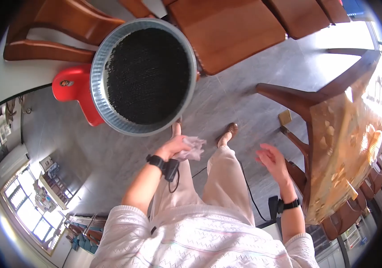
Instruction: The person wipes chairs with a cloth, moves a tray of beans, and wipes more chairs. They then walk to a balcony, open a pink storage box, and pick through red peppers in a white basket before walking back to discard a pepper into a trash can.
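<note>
A crumpled pale lilac-white cloth or tissue [192, 148] is gripped in my left hand [173, 146], whose fingers are closed around it. Just beyond that hand stands a large round metal basin [98, 96]; a dark, grainy black layer [150, 76] covers most of its bottom. The basin rests over a red plastic stool or chair [81, 87], which it partly hides. My right hand [272, 161] hangs in the air on the right side with its fingers loosely bent and apart, and nothing shows in it.
Brown wooden chairs [231, 31] line the far side. To the right stands a wooden table [333, 161] with angled legs, near a small yellowish block [284, 117] on the grey floor [124, 165]. A black cable [250, 187] runs beside my right leg.
</note>
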A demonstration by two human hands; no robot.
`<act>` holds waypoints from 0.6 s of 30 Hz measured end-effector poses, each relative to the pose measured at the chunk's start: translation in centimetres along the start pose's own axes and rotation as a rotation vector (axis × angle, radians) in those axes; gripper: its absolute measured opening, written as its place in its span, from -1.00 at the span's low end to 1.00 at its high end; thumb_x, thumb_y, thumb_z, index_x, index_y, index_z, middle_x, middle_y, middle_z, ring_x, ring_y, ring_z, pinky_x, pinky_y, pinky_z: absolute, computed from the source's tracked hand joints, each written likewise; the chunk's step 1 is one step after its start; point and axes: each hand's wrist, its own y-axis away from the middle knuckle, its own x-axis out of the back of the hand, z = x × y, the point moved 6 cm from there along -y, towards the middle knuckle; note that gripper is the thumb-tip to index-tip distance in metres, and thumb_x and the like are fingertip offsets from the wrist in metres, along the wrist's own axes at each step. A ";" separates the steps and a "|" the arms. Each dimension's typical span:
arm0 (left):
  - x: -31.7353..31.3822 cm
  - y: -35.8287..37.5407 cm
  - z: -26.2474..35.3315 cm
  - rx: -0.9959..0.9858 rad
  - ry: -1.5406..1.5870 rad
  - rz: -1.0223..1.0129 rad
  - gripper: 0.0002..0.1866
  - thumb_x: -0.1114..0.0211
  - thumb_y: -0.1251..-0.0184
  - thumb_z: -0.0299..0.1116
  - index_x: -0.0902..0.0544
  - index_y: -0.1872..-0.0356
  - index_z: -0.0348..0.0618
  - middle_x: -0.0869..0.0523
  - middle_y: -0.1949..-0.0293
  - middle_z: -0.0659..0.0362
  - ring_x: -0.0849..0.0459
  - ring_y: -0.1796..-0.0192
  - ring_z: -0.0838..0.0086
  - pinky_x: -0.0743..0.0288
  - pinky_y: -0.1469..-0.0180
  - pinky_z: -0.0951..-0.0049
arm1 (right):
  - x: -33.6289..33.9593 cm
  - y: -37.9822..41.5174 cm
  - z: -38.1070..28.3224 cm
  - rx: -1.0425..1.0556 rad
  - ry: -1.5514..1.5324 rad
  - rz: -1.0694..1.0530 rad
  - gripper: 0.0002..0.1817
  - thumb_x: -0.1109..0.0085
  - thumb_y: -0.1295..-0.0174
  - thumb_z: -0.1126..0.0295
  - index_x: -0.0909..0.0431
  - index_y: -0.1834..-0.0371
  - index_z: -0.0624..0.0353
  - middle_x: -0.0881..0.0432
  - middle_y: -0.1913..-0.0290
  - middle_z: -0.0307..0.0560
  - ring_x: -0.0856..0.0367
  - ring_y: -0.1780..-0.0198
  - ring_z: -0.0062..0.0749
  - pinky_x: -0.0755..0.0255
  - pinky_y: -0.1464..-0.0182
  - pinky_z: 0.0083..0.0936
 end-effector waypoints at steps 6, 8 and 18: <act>-4.2 -11.2 7.7 -0.364 -0.680 0.578 -0.63 -0.22 -0.08 -0.34 -0.62 0.03 -0.11 -0.72 0.29 -0.03 -0.71 0.20 0.25 -0.54 0.15 0.36 | 8.2 10.3 -5.3 0.203 -0.047 0.167 -0.65 -0.15 -0.22 0.52 -0.43 -0.08 0.30 -0.63 0.14 -0.08 -0.64 0.15 -0.49 -0.48 0.07 -0.61; -5.4 -12.6 12.6 -0.504 -0.696 0.694 -0.65 -0.23 -0.10 -0.24 -0.64 0.05 -0.02 -0.70 0.30 -0.07 -0.70 0.19 0.16 -0.52 0.15 0.32 | 9.8 12.4 -7.6 0.255 -0.058 0.207 -0.66 -0.15 -0.21 0.53 -0.44 -0.06 0.30 -0.64 0.15 -0.07 -0.64 0.15 -0.48 -0.47 0.07 -0.62; 0.0 -21.3 32.9 -0.814 -0.962 1.240 -0.56 -0.07 -0.25 -0.15 -0.49 -0.12 -0.06 -0.46 -0.15 0.00 -0.42 -0.18 0.05 -0.27 -0.21 0.06 | 22.9 11.1 -21.7 0.460 0.162 0.634 -0.75 -0.12 -0.19 0.49 -0.53 0.07 0.29 -0.65 0.15 -0.13 -0.55 0.05 -0.49 -0.35 -0.03 -0.55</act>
